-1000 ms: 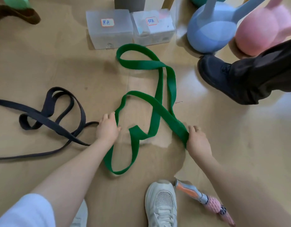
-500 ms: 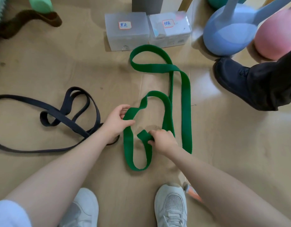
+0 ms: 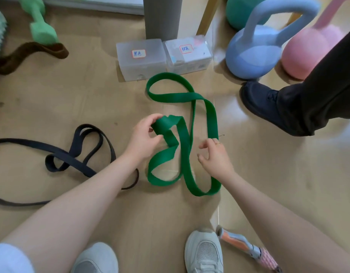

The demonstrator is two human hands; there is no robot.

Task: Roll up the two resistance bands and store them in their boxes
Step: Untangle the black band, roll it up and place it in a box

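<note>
A green resistance band lies in loose loops on the wooden floor. My left hand pinches a folded end of it, lifted a little off the floor. To the right of the band, my right hand hovers with its fingers spread, holding nothing. A black resistance band lies tangled on the floor to the left, partly under my left forearm. Two translucent plastic boxes stand side by side at the back: the left box and the right box, each with a small label.
A blue kettlebell and a pink kettlebell stand at the back right. Another person's dark shoe and trouser leg are on the right. A green dumbbell, a brown band, my white shoes and a roller stick lie around.
My left hand has raised the green band's folded end. My right hand has let go of the band and moved right, fingers apart. The view has moved closer.
</note>
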